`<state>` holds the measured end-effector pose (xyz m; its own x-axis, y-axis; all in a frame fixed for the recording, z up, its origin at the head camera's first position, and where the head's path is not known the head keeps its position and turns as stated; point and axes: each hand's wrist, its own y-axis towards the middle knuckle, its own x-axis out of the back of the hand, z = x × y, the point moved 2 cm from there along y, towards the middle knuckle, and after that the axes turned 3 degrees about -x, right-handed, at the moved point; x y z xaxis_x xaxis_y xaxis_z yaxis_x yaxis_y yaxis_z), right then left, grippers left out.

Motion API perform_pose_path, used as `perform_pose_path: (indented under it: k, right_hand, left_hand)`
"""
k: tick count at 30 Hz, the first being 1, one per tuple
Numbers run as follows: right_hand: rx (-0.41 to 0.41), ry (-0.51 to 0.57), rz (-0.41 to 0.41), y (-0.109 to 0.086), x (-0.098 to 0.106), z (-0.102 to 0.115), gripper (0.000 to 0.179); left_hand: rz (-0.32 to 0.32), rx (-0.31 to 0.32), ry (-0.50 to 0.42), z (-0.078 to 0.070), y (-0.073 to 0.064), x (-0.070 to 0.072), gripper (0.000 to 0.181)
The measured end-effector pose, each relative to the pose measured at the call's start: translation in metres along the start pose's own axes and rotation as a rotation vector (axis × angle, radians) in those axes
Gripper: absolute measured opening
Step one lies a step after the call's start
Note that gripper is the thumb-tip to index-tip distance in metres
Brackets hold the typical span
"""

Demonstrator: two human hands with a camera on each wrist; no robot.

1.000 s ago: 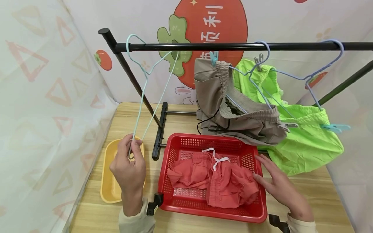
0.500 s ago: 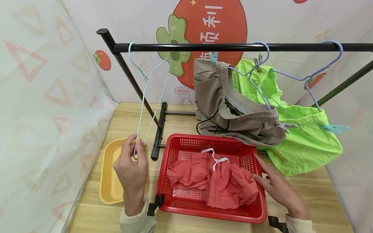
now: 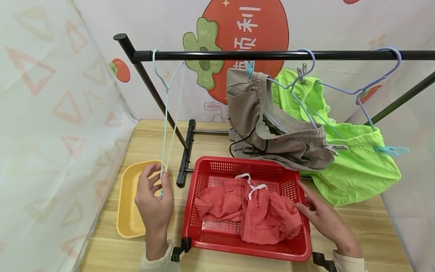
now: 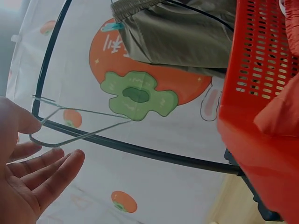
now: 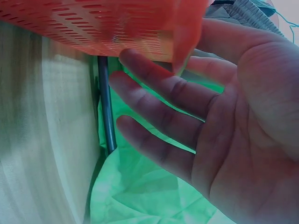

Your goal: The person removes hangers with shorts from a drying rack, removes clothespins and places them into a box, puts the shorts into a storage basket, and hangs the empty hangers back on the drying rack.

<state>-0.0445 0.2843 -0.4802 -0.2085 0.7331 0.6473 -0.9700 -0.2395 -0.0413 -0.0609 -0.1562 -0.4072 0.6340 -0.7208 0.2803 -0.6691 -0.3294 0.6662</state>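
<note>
The thin mint hanger hooks over the left end of the black bar, above the left side of the desk. Its low end hangs by the left hand. That hand's fingers are loose and spread, apart from the thumb (I can't tell if any of them touches the wire). The hanger looks very light, hard and smooth, so it could spin or slip easily. A pinch on its neck, just under the hook, should keep it steady.

The right hand rests with loose fingers at the right rim of the red basket, near the desk's front edge. The basket looks stiff and light, best held by both short sides. The red shorts inside look soft and floppy; their stretchy waist seems a good place to grab.
</note>
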Motion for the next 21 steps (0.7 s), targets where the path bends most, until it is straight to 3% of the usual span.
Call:
perform_pose_path:
  k: [4,9,13,16,21]
  right_hand:
    - [0.053,-0.044,-0.071,0.0,0.004,0.002,0.062]
    - [0.072,-0.057,-0.095,0.0,0.012,0.006,0.052]
    - [0.046,-0.064,-0.105,0.0,0.019,0.009,0.044]
    - [0.051,-0.061,-0.137,0.0,0.022,0.01,0.04]
    - [0.068,-0.054,-0.199,0.0,0.028,0.013,0.039]
  left_hand:
    - [0.143,0.102,-0.03,0.01,-0.015,-0.001,0.044]
    - [0.465,0.24,-0.001,0.03,-0.035,-0.009,0.051]
    - [0.686,0.278,-0.038,0.046,-0.049,-0.016,0.051]
    - [0.763,0.306,-0.106,0.054,-0.057,-0.019,0.054]
    - [0.807,0.362,-0.153,0.061,-0.065,-0.02,0.055]
